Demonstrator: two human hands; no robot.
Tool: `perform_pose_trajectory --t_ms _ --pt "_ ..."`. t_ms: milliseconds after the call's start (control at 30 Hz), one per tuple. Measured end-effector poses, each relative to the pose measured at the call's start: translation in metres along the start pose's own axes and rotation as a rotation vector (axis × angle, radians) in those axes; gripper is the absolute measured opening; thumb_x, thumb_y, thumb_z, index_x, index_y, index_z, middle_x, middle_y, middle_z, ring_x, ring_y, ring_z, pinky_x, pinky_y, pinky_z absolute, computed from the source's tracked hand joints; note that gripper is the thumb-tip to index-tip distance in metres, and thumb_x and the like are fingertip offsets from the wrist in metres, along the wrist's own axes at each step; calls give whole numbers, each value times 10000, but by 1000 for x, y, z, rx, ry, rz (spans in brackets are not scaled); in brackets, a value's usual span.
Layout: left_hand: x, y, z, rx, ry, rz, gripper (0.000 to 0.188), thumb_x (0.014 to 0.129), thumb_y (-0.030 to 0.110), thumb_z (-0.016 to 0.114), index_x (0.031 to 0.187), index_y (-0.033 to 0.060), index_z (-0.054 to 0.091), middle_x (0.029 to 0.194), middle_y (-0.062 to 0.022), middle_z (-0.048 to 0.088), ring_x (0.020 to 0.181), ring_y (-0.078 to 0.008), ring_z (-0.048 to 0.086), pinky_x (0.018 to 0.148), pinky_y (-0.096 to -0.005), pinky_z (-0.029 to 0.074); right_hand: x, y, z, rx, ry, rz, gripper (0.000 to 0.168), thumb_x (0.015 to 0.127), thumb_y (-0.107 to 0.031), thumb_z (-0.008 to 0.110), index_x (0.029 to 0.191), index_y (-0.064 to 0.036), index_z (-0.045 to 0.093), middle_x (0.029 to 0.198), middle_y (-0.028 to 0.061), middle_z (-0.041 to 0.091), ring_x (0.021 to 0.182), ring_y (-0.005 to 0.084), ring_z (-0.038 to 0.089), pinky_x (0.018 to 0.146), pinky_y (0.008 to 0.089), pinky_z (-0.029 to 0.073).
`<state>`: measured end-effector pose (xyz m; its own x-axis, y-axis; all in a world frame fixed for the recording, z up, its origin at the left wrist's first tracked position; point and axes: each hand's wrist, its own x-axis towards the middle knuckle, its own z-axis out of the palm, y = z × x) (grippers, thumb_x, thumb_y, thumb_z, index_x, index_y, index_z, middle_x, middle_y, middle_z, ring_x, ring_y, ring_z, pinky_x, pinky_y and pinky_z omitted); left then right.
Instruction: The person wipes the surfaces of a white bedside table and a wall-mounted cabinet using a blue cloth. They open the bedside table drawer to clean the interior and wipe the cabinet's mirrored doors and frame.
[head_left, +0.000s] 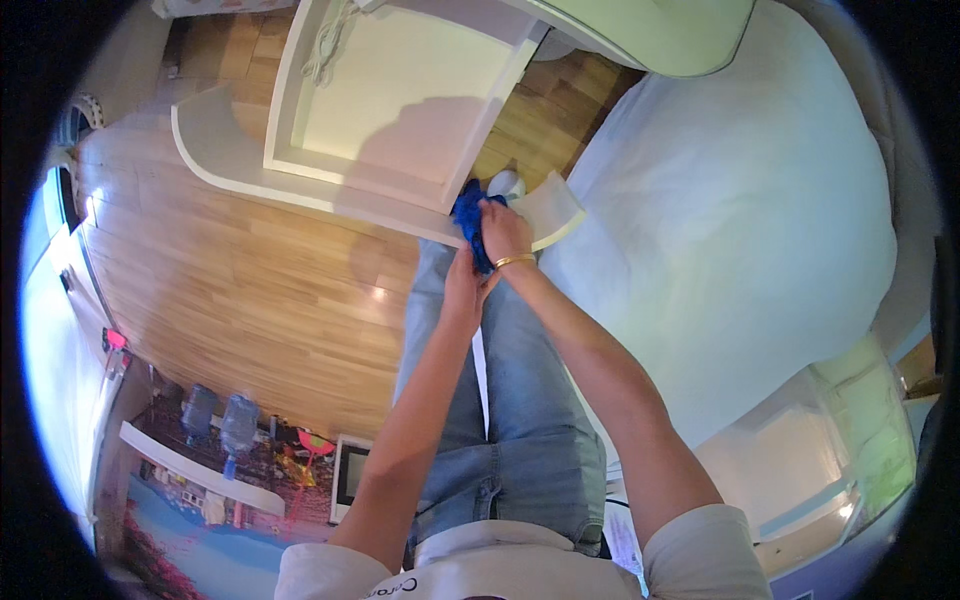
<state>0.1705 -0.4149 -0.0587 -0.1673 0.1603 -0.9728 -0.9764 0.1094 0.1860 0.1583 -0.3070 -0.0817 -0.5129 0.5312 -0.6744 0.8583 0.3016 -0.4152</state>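
Observation:
A blue cloth (470, 214) is draped over the top edge of a white drawer's curved front panel (300, 193). My right hand (506, 232), with a gold bracelet at the wrist, is closed on the cloth from above. Lower down, my left hand (466, 283) has the cloth's near end between thumb and fingers, at the outer face of the panel. Part of its fingers is hidden by the cloth. The drawer box (390, 90) is pulled out, and a coiled white cable (324, 49) lies along its left side.
A bed with a pale sheet (720, 240) stands close on the right. Above the drawer is a light green tabletop (667, 34). Wooden flooring (300, 300) spreads to the left. Large blue water bottles (238, 424) and a pink dustpan (315, 442) are at the lower left.

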Motion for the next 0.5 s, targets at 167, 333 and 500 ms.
perform_pose_trajectory --t_ms 167,333,500 --pt "-53 16 15 651 329 711 397 873 134 482 1232 -1 378 1224 -132 428 1075 -229 436 836 -314 400 12 22 -1 469 235 70 319 890 -222 364 900 -6 598 798 209 616 761 386 579 675 459 444" --pt "-13 62 36 882 247 1083 434 900 178 420 1290 3 343 1297 -173 375 1193 -284 361 979 -366 304 11 -9 34 593 85 -21 342 875 -270 413 1058 9 485 945 279 557 861 416 541 747 464 429" --pt "55 105 38 757 142 896 472 941 323 347 1264 -17 393 1223 -205 473 1140 -316 446 950 -356 346 35 -24 35 874 90 45 564 828 -312 518 1205 77 363 1184 294 433 1089 435 423 957 423 331"
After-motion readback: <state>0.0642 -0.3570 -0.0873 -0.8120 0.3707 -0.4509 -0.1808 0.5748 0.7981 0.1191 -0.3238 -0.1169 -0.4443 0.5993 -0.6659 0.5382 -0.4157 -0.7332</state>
